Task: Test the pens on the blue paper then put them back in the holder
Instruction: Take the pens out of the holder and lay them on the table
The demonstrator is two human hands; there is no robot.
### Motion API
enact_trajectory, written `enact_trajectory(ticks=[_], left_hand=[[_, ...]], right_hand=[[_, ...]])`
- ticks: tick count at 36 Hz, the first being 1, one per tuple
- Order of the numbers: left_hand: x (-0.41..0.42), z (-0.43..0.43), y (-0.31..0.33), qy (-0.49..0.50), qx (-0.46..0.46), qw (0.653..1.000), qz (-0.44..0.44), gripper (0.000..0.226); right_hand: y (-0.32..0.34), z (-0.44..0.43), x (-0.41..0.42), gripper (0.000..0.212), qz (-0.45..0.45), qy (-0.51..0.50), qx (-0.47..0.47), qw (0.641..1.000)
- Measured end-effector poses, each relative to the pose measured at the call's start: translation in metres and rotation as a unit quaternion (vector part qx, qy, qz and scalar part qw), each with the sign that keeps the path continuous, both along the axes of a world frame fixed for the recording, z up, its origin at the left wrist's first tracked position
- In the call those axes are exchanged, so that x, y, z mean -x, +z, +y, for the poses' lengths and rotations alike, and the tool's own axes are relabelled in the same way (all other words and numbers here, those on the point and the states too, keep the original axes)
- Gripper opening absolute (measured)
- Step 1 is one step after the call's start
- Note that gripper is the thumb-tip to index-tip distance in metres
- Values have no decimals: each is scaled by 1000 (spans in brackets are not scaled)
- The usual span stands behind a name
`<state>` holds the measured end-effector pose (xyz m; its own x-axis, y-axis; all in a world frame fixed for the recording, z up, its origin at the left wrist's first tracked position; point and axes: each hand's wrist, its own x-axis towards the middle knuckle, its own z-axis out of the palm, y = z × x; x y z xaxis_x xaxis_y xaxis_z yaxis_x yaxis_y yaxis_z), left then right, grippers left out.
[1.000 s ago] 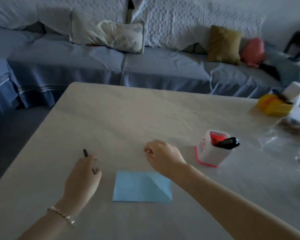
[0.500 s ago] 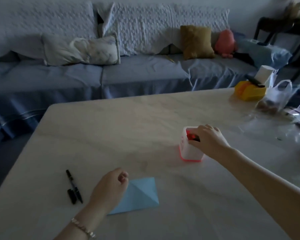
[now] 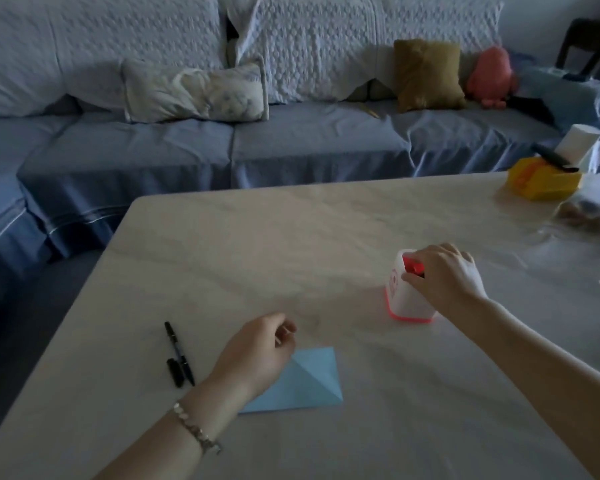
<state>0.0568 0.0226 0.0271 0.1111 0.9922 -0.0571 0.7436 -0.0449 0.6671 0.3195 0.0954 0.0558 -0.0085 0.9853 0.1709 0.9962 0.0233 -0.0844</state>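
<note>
- A black pen (image 3: 178, 348) lies on the table (image 3: 291, 237) at the lower left of the frame. We see a short black cap (image 3: 175, 373) just beside its near end.
- The blue paper (image 3: 312, 382) lies flat at lower centre, to the right of the pen and apart from it. A diagonal fold runs across it.
- The left hand (image 3: 257, 355) is over the paper's left corner and hides it. Its fingers are loosely curled, and we see nothing held in them. A bracelet (image 3: 196, 427) sits on the wrist.
- The holder (image 3: 404, 303), white with a red base, stands upright right of centre, well apart from the paper. We see something red (image 3: 413, 265) in its mouth.
- The right hand (image 3: 444, 275) rests on top of the holder. Its fingers curl over the mouth and the thumb lies against the front wall near the rim. We cannot tell whether it grasps a pen inside, the holder itself, or nothing.
- At the table's far right corner we see a yellow box (image 3: 544, 183) with a dark object lying on top, and a clear bag (image 3: 593, 202) beside it.
- Beyond the table, across the top of the frame, runs a sofa (image 3: 291, 147) with a pale pillow (image 3: 194, 91), a brown cushion (image 3: 428, 76) and a pink toy (image 3: 490, 76).
</note>
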Motion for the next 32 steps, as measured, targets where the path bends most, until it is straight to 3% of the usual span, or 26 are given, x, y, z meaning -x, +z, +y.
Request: enact_trajectory(ticks=[2,4,6,8,11,13,16,18,20,23,26,28,30,32], left_hand=[[1,-1,-1,-5,-2,1000,20,12],[5,-1,-3,-2,5,999,33,11],[9,0,-6,5,15,1000,23,8],[11,0,-8,9,23,999,20,10],[12,0,-8,12,33,999,23,11],[10,0,-6,19,33,999,-35,15],[4,0,6,62,109,966,-227,27],[-1,0,16,74,199,913,-347,35],[-5,-3,24,58,249,879,-402,41],[-5,-11,26,47,242,867,-433,29],[-2,-15,25,100,225,859,-450,21],[4,-15,24,126,189,874,-430,20],[10,-14,21,115,132,910,-375,18],[18,-17,16,80,75,951,-288,17]], right_hand=[[-8,1,-3,13,27,-11,-1,1000],[-11,-2,-3,22,89,-16,-26,996],[-9,-6,0,10,151,-33,-75,985],[-7,-8,3,20,184,-39,-127,974],[4,-18,15,28,231,31,-200,952],[14,-31,28,31,236,139,-249,929],[12,-50,51,17,221,307,-287,880],[1,-59,68,13,234,371,-274,856],[-14,-64,84,15,235,406,-260,844],[-36,-73,106,16,245,426,-245,836],[-49,-76,119,14,226,430,-231,843],[-53,-74,121,24,230,414,-193,860],[-50,-73,121,37,268,344,-131,890],[-42,-75,129,49,415,239,-4,878]])
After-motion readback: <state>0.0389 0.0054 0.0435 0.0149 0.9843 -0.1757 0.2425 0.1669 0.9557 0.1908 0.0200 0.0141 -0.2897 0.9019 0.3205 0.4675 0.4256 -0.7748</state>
